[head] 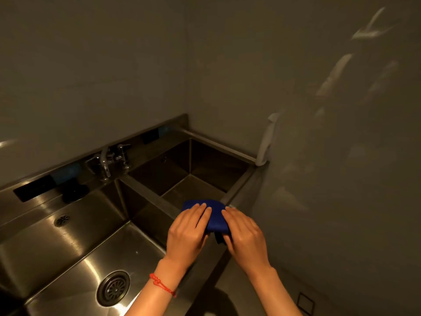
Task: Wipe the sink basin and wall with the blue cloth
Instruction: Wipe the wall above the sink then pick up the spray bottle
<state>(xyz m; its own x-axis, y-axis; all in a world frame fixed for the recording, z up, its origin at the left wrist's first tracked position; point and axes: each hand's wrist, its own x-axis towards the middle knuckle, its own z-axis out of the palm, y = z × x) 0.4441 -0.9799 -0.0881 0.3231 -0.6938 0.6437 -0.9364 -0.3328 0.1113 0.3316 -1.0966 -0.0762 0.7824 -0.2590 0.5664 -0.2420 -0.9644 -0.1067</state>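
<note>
A folded blue cloth [215, 216] lies on the front rim of the steel double sink [237, 192], at the near right corner of the right basin [193, 176]. My left hand [188, 233], with a red string on its wrist, lies on the cloth's left side with fingers laid flat over it. My right hand [245, 233] grips the cloth's right edge, fingers bent over it. A dark corner of the cloth hangs down between my hands. The grey wall [330, 156] rises directly to the right of the sink.
The left basin [75, 254] has a round drain [113, 288]. A tap [106, 163] stands on the back ledge between the basins. A white pipe [266, 142] runs down the right wall to the sink's far corner. The steel backsplash [91, 156] carries dark labels.
</note>
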